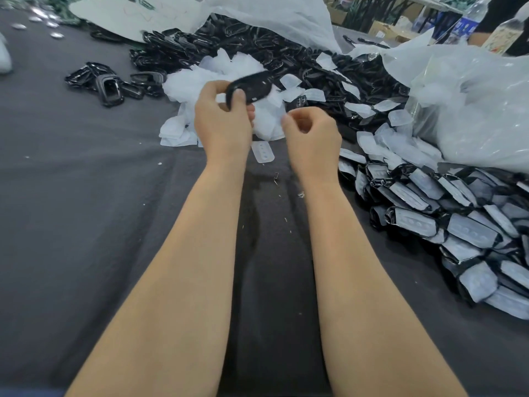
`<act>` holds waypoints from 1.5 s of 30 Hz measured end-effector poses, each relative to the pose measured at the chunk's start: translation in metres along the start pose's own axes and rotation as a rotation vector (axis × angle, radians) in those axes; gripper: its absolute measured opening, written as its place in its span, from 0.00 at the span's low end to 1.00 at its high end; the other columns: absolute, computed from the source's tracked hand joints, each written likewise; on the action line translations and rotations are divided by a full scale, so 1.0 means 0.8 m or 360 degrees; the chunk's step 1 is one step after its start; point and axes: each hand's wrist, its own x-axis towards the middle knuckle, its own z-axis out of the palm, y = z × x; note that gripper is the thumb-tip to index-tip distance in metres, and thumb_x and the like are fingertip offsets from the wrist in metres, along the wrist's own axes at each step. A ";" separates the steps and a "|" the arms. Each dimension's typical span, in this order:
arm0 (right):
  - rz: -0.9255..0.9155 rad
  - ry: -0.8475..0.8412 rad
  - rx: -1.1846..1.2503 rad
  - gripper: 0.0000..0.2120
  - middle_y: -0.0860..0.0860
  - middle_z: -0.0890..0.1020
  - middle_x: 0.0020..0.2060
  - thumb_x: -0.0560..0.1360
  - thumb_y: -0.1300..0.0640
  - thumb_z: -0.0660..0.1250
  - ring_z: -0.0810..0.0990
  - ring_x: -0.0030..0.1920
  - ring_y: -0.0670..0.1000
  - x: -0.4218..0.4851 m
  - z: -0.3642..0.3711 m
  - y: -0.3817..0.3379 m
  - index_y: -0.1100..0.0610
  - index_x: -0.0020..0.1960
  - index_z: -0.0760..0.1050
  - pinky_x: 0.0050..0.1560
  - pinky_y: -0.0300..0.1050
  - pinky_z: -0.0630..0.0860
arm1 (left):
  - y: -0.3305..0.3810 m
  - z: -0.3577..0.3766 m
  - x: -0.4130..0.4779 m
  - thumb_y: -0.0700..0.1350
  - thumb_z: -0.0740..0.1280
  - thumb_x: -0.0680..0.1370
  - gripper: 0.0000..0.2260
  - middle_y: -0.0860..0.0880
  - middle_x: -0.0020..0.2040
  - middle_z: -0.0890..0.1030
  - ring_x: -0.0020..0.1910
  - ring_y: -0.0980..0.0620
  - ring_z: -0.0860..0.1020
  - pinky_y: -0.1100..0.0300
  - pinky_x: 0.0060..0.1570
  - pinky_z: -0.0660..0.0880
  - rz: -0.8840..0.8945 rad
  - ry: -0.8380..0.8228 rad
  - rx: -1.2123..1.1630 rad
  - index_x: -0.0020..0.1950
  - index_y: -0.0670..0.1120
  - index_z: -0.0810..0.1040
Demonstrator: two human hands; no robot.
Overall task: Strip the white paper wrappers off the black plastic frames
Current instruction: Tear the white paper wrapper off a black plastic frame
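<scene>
My left hand grips a bare black plastic frame by its near end and holds it above a heap of stripped white wrappers. My right hand hovers just right of it with the fingers curled inward and the fingertips blurred. I cannot tell whether it pinches a wrapper. One loose wrapper lies on the cloth between my wrists. Several wrapped frames are piled at the right. Stripped frames form a big heap at the back.
A dark grey cloth covers the table. A small group of black frames lies at the left. Clear plastic bags bulge at the right and back. Bottles stand at the far right.
</scene>
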 end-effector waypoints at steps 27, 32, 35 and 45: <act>0.0780 -0.0152 0.1730 0.05 0.55 0.79 0.39 0.80 0.64 0.61 0.76 0.35 0.46 0.007 -0.004 -0.001 0.63 0.54 0.73 0.36 0.35 0.77 | -0.018 0.012 -0.007 0.40 0.62 0.80 0.09 0.51 0.33 0.78 0.31 0.57 0.77 0.51 0.50 0.80 -0.0151 -0.0094 -0.0017 0.45 0.53 0.70; 0.0765 0.0007 0.1538 0.08 0.56 0.78 0.39 0.81 0.65 0.58 0.76 0.35 0.47 0.007 -0.002 0.004 0.58 0.45 0.71 0.38 0.37 0.77 | -0.019 0.014 -0.009 0.39 0.62 0.80 0.07 0.50 0.34 0.79 0.32 0.56 0.78 0.50 0.51 0.80 -0.0097 -0.0221 0.0104 0.47 0.52 0.71; 0.0818 0.0053 0.1661 0.06 0.55 0.77 0.37 0.81 0.62 0.61 0.77 0.33 0.46 0.010 -0.003 0.007 0.60 0.45 0.73 0.34 0.35 0.78 | -0.020 0.014 -0.009 0.40 0.62 0.80 0.07 0.49 0.36 0.80 0.33 0.57 0.79 0.50 0.51 0.80 -0.0083 -0.0234 0.0128 0.46 0.52 0.71; 0.0237 0.0162 0.1117 0.07 0.51 0.79 0.35 0.76 0.67 0.65 0.76 0.29 0.40 0.007 -0.008 0.004 0.56 0.43 0.73 0.35 0.32 0.75 | -0.020 0.015 -0.010 0.40 0.61 0.80 0.06 0.51 0.36 0.80 0.36 0.56 0.79 0.48 0.53 0.79 -0.0046 -0.0300 0.0222 0.51 0.52 0.71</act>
